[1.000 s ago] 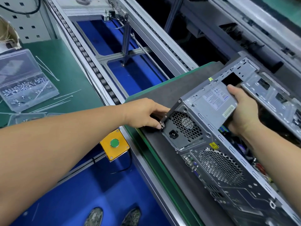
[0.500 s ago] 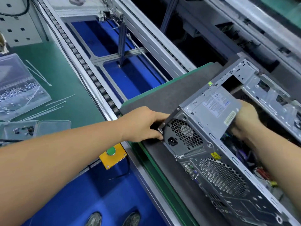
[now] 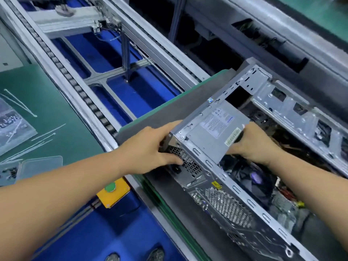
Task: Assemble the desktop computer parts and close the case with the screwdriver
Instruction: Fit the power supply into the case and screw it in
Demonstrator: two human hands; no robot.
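An open grey computer case (image 3: 228, 210) lies on its side on a dark pallet board (image 3: 156, 115). The silver power supply (image 3: 216, 132), label up, sits in the case's rear top corner. My left hand (image 3: 148, 147) grips that rear corner, thumb on top and fingers over the power supply's mesh grille. My right hand (image 3: 254, 144) reaches inside the case and holds the power supply's inner end. Cables and a board show in the case below it. No screwdriver is in view.
A yellow box with a green button (image 3: 113, 193) hangs under the conveyor edge. On the green bench at left lie a clear screw box (image 3: 13, 127), white cable ties (image 3: 45, 134) and small clear trays (image 3: 39, 164). Conveyor rails (image 3: 75, 85) run diagonally behind.
My left hand has shifted from pinching at the case's rear corner edge to wrapping over it. My right hand slid lower along the power supply's inner end. The view moved closer.
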